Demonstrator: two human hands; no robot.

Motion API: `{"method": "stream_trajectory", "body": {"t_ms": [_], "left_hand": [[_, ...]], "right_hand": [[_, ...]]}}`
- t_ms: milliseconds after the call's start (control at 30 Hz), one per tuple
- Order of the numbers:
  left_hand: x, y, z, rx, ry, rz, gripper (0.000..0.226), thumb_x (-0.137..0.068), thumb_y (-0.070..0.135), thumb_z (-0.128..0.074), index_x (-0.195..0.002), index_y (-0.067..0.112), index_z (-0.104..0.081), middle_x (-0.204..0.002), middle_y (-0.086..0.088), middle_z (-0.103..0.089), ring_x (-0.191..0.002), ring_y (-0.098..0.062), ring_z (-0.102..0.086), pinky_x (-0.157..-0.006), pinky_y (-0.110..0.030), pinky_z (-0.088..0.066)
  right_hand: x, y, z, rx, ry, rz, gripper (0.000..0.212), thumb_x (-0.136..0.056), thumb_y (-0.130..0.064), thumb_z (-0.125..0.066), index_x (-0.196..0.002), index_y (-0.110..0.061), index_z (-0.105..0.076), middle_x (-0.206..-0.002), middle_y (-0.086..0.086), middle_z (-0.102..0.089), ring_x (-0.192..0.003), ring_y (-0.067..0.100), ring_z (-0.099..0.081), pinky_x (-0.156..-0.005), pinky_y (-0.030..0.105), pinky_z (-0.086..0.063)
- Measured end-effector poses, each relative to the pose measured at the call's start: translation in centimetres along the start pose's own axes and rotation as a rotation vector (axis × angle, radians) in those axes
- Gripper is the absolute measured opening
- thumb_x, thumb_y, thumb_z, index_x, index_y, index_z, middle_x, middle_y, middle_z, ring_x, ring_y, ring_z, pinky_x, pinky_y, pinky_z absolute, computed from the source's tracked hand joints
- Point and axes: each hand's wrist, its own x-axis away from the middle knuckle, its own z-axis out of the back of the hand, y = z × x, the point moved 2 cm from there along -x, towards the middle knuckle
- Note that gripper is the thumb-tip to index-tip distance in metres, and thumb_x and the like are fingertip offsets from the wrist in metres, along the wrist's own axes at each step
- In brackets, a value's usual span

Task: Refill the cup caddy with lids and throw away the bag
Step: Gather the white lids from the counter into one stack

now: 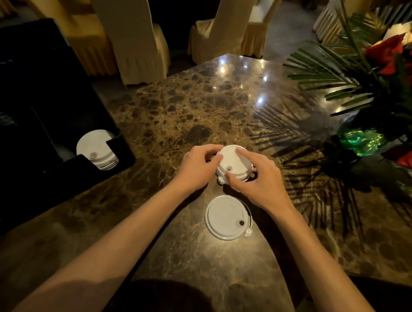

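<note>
A short stack of white cup lids (233,160) rests on the brown marble table (178,108). My left hand (197,166) grips its left side and my right hand (258,178) grips its right and near side. A single white lid (226,217) lies flat on the table just nearer to me, between my forearms. The black cup caddy (50,117) stands at the left edge of the table, with a stack of white lids (97,149) in its front compartment. I see no bag.
A flower arrangement with red blooms and palm fronds (377,91) in green wrap fills the right side of the table. Chairs in cream covers (134,36) stand beyond the far edge.
</note>
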Motion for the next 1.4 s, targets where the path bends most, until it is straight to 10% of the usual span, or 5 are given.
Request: {"method": "stream_trajectory", "body": {"t_ms": [167,333,433,667,1400], "left_hand": [[0.1,0.6,0.1,0.077,0.007,0.068,0.033,-0.095,0.008,-0.062,-0.127,0.014,-0.069,-0.120,-0.002,-0.073,-0.111,-0.012,-0.066,-0.098,-0.026,-0.052],[1.1,1.6,0.5,0.243,0.007,0.130,0.036,-0.093,0.007,-0.068,-0.129,0.008,-0.066,-0.123,-0.005,-0.070,-0.101,-0.004,-0.065,-0.079,-0.008,-0.053],[2.1,2.4,1.1,0.292,0.017,0.155,0.039,-0.090,0.017,-0.074,-0.128,0.012,-0.068,-0.118,-0.001,-0.072,-0.106,-0.008,-0.067,-0.088,-0.021,-0.056],[7.0,2.8,2.4,0.249,0.033,0.207,0.037,-0.079,0.033,-0.084,-0.114,0.026,-0.075,-0.103,0.008,-0.076,-0.095,-0.010,-0.072,-0.092,-0.040,-0.059],[15.2,1.0,-0.3,-0.041,0.122,0.442,0.039,-0.072,0.052,-0.081,-0.098,0.024,-0.073,-0.079,0.008,-0.078,-0.083,-0.012,-0.074,-0.083,-0.042,-0.060]], "right_hand": [[0.1,-0.8,0.3,-0.038,0.005,-0.025,0.067,-0.075,-0.042,-0.085,-0.137,-0.025,-0.064,-0.133,-0.002,-0.067,-0.121,0.016,-0.057,-0.104,0.045,-0.047],[0.6,-1.1,1.5,-0.142,0.041,-0.002,0.069,-0.071,-0.047,-0.080,-0.136,-0.029,-0.065,-0.127,-0.015,-0.062,-0.115,0.004,-0.056,-0.089,0.016,-0.047],[0.8,-1.1,3.0,-0.185,0.006,0.061,0.068,-0.072,-0.049,-0.079,-0.136,-0.032,-0.063,-0.127,-0.017,-0.061,-0.115,-0.004,-0.055,-0.090,0.011,-0.046],[1.8,-1.9,5.8,-0.248,-0.281,0.275,0.069,-0.076,-0.026,-0.087,-0.140,-0.027,-0.061,-0.141,-0.008,-0.057,-0.132,0.013,-0.054,-0.103,0.044,-0.053],[4.2,-2.0,3.3,-0.098,-0.728,0.320,0.069,-0.077,-0.030,-0.076,-0.139,-0.046,-0.050,-0.155,-0.012,-0.044,-0.144,0.008,-0.040,-0.115,0.045,-0.043]]}}
